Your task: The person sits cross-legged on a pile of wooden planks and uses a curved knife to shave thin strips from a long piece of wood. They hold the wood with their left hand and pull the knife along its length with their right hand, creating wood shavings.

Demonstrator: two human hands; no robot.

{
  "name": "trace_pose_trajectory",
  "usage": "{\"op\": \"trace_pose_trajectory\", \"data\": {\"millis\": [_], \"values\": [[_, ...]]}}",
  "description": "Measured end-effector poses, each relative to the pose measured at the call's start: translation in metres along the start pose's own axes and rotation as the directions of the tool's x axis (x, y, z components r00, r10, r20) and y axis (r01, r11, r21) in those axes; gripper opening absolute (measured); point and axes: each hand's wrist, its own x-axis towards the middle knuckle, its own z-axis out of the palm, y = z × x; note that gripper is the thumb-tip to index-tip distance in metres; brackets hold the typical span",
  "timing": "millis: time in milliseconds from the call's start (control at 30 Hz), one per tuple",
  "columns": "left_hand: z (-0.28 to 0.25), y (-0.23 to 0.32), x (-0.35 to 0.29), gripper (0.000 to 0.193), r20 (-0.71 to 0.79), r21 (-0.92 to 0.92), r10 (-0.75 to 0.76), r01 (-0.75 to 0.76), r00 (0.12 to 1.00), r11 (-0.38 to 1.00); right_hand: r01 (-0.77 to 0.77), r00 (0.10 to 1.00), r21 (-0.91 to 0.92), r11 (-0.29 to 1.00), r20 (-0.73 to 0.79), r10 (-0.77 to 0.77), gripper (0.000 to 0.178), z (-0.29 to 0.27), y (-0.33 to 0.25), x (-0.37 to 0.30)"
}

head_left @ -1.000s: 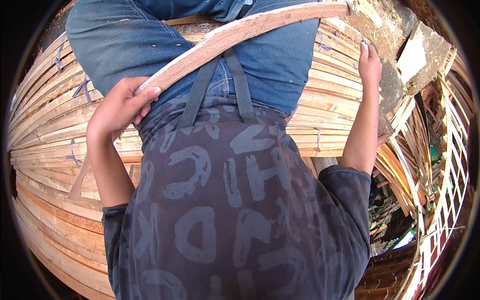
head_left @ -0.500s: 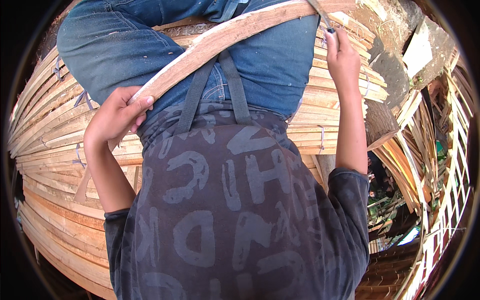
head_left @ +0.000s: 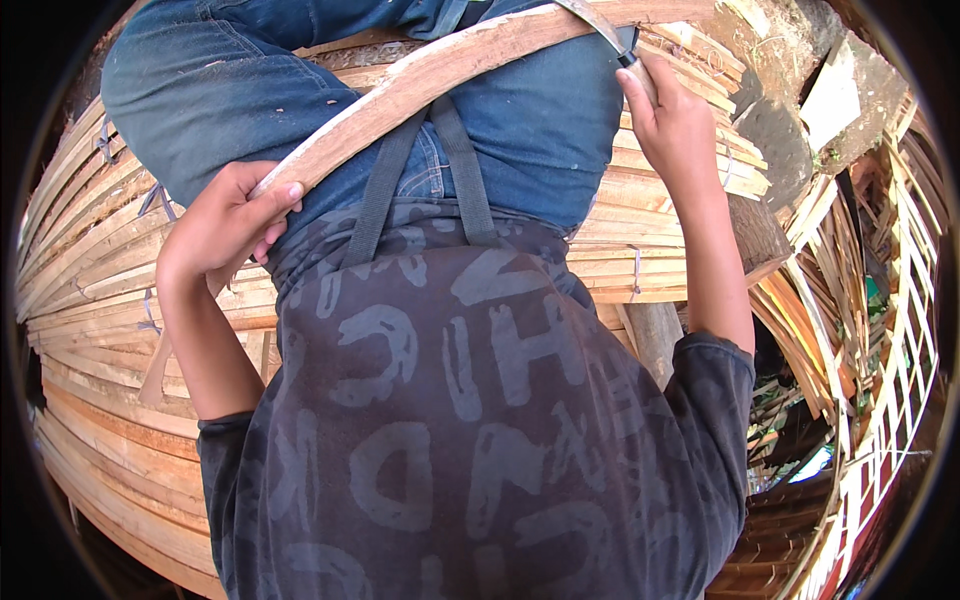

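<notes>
A long strip of wood (head_left: pixel 430 85) lies slantwise over my crossed legs in blue jeans (head_left: pixel 230 95), with pale cut wood along its upper edge. My left hand (head_left: pixel 222 218) grips its near end, thumb on top and fingers curled beneath. In my right hand (head_left: pixel 680 125) is the handle of a knife (head_left: pixel 600 28) with a curved metal blade. The blade lies across the strip near its far right part, and its tip runs close to the picture's top edge. Whether the cutting edge bites into the wood cannot be made out.
Many thin wooden slats (head_left: pixel 110 430), some tied in bundles with string, lie beneath and around me. To the right are a log end (head_left: pixel 757 240), grey stones (head_left: pixel 775 155), loose split strips (head_left: pixel 790 310) and a lattice of pale strips (head_left: pixel 900 340).
My right hand has moved a little left, bringing the knife blade leftward along the wooden strip. My left hand keeps its grip, with only a slight shift left and up in the picture.
</notes>
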Motion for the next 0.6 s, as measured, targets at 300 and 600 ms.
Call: {"op": "trace_pose_trajectory", "data": {"millis": [300,600], "values": [[0.007,0.003,0.007,0.029,-0.001,0.020,0.077,-0.077,0.997,0.997,-0.266,0.962,-0.124,0.956,-0.100,0.254,0.035,0.003,0.091,-0.009],[0.009,0.000,0.006,0.031,-0.013,0.049,0.024,-0.023,1.000,0.999,0.102,0.993,0.128,0.987,-0.069,-0.093,0.030,0.019,-0.017,-0.001]]}}
